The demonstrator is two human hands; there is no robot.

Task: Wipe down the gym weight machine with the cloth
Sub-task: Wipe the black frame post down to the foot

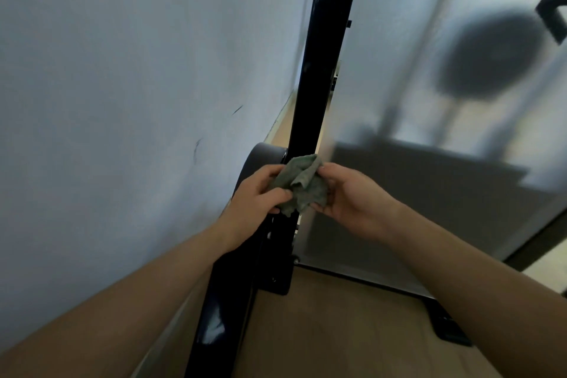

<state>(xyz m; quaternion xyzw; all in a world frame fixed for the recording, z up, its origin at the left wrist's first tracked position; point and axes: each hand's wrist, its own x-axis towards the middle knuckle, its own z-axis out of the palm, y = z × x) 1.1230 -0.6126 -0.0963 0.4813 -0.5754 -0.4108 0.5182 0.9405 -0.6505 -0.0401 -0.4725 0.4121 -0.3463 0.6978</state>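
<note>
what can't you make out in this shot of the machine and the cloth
- Weight stack: head view, only dark blurred shapes behind the frosted panel.
- Top of the black post: cut off by the upper edge.
- Post section behind the cloth: covered by it and both hands; whether the cloth touches the post is unclear.
- Left hand and right hand: some fingers are tucked under the cloth.
</note>
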